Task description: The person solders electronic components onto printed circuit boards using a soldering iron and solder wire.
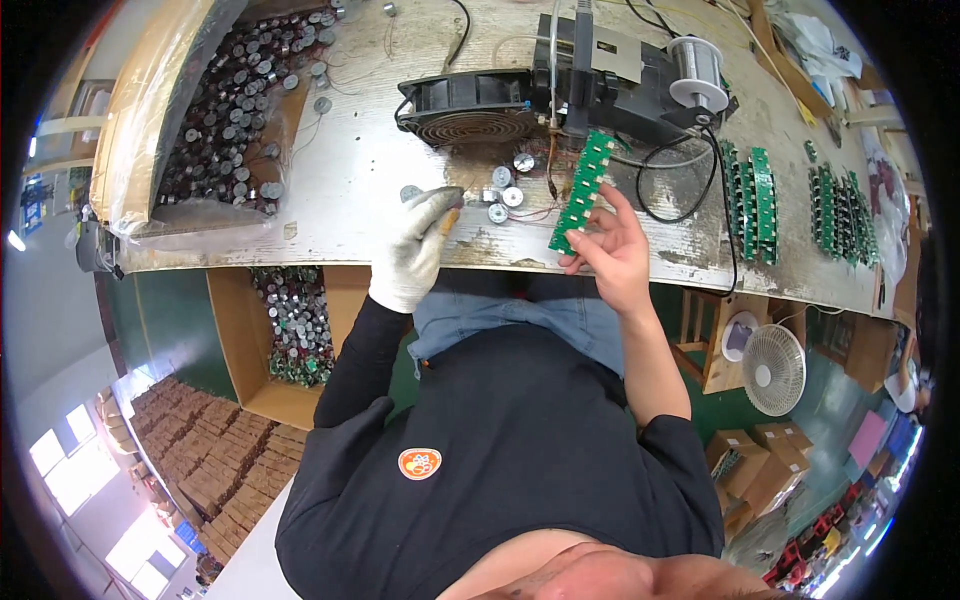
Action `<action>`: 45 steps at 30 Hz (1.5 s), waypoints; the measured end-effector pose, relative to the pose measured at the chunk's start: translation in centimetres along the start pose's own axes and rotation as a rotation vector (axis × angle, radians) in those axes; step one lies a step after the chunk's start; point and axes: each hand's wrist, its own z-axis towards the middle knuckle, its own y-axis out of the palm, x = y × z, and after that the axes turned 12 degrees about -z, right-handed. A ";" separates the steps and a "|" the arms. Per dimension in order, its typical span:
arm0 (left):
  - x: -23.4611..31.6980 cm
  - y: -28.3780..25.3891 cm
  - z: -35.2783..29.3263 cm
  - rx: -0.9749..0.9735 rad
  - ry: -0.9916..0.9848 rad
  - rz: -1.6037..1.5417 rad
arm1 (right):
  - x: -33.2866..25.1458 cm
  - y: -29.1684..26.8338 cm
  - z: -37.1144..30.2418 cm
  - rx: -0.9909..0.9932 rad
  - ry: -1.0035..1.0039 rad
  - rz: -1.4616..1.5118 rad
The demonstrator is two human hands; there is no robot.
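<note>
Holding a green circuit board (pixel 583 195) above the table (pixel 345 205), at 11 o'clock from the right hand (pixel 618 245). Clamped at the lower end between thumb and fingers. Small motors (pixel 512 196) at 9 o'clock from the board, black fan (pixel 468 110) at 10. Bunched at 8 o'clock, apart from the board: gloved left hand (pixel 415 245); cannot tell whether gripping anything. Likely light and stiff, but fragile under bending. Grasp by the long edges, never flexing the middle.
</note>
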 end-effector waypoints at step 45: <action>0.7 6.7 1.6 -0.261 -0.450 -0.255 | -1.2 0.4 0.3 0.003 -0.017 0.093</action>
